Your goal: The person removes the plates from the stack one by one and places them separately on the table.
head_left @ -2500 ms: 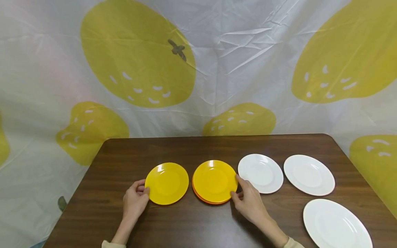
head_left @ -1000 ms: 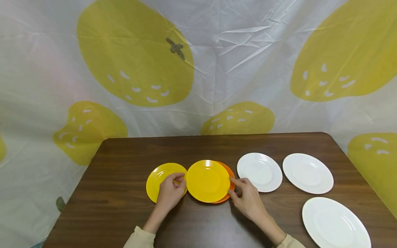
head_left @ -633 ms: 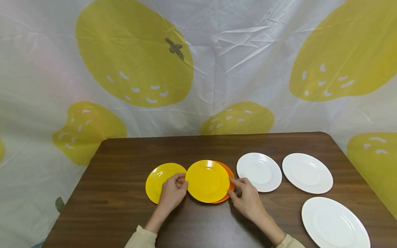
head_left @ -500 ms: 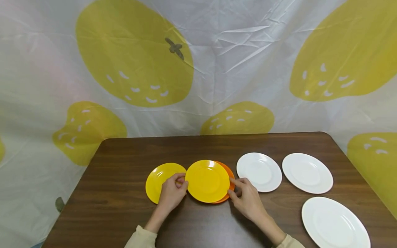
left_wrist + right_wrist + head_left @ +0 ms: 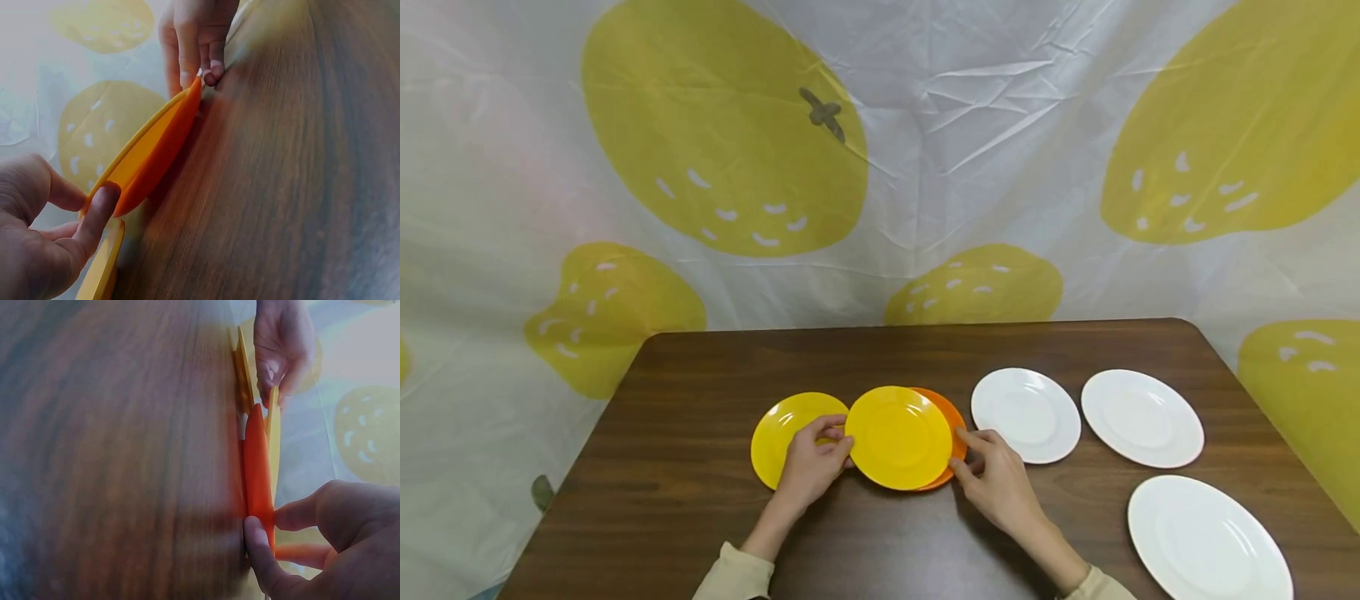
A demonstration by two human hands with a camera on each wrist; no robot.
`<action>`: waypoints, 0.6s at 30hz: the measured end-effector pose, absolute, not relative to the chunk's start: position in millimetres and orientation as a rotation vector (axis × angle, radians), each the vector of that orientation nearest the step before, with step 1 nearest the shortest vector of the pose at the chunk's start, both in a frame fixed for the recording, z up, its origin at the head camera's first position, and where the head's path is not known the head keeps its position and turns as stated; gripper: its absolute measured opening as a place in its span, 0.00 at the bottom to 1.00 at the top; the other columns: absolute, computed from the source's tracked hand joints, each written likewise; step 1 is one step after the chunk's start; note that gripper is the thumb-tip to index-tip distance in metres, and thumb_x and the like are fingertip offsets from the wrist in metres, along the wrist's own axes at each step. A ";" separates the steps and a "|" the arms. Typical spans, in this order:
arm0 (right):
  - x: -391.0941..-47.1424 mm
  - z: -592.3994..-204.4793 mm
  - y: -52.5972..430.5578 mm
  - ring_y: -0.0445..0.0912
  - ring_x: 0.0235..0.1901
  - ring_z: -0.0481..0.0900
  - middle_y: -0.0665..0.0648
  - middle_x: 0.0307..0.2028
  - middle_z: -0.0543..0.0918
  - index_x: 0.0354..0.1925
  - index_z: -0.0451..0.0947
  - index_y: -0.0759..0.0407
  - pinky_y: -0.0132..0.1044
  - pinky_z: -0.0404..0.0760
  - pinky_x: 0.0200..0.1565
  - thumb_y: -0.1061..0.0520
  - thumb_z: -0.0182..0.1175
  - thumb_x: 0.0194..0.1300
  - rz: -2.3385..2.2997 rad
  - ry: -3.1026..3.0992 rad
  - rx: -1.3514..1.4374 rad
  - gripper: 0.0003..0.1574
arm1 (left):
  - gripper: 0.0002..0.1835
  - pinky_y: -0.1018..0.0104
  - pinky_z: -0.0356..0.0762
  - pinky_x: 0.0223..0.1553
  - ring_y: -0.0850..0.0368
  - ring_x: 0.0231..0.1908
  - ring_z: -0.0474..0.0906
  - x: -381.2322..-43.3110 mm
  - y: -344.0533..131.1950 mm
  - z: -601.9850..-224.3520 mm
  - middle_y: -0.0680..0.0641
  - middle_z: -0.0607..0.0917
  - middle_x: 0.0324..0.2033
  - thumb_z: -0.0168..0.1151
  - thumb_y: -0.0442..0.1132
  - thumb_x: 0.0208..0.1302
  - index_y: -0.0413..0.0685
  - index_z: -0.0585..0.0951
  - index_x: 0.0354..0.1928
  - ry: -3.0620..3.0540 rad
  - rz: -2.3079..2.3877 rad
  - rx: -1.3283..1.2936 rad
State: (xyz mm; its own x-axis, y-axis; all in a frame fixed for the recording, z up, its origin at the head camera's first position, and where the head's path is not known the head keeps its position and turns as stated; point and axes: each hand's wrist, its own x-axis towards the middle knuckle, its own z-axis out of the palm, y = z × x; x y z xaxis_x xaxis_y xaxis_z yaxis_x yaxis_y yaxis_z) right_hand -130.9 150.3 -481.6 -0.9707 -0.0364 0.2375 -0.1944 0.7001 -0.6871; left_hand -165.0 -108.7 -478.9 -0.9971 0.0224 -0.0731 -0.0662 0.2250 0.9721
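Observation:
My left hand point(image 5: 811, 465) pinches the left rim of a yellow plate point(image 5: 898, 437) between thumb and fingers. This plate overlaps an orange plate point(image 5: 956, 418) beneath it, which shows as a crescent on the right. In the left wrist view a gap shows between the two plates near my left thumb point(image 5: 103, 200). My right hand point(image 5: 1000, 483) pinches the right rim of the orange plate, its thumb underneath in the right wrist view. A second yellow plate point(image 5: 775, 437) lies at the left, partly hidden behind my left hand.
Three white plates lie on the right: one round plate point(image 5: 1026, 415) near my right hand, one oval-looking plate point(image 5: 1142, 418) beyond it, and one plate point(image 5: 1208, 537) nearer the front. All rest on a brown wooden table point(image 5: 647, 500) before a lemon-print curtain point(image 5: 925, 167).
My left hand has left the far-left yellow plate's rim and now holds the middle yellow plate. That plate has shifted left, uncovering the orange one; my right hand has barely moved.

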 end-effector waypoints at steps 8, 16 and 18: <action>-130.3 -481.2 149.6 0.37 0.25 0.81 0.62 0.46 0.84 0.58 0.82 0.67 0.32 0.83 0.35 0.64 0.71 0.58 1.115 -2.716 0.181 0.28 | 0.19 0.71 0.86 0.30 0.57 0.29 0.82 -161.8 -113.8 -479.2 0.39 0.80 0.41 0.63 0.29 0.68 0.33 0.78 0.60 2.369 1.949 -0.075; -130.4 -482.1 149.1 0.37 0.25 0.82 0.62 0.46 0.84 0.58 0.82 0.67 0.30 0.82 0.35 0.64 0.70 0.58 1.124 -2.715 0.174 0.28 | 0.19 0.68 0.88 0.32 0.56 0.32 0.85 -160.8 -120.5 -479.3 0.37 0.82 0.42 0.62 0.27 0.67 0.33 0.78 0.59 2.390 1.999 -0.094; -130.4 -482.2 149.2 0.37 0.25 0.81 0.62 0.46 0.84 0.57 0.82 0.67 0.31 0.82 0.35 0.64 0.70 0.58 1.113 -2.708 0.181 0.27 | 0.19 0.69 0.87 0.32 0.55 0.32 0.85 -161.2 -123.9 -478.1 0.36 0.82 0.42 0.62 0.27 0.67 0.32 0.78 0.59 2.402 2.007 -0.097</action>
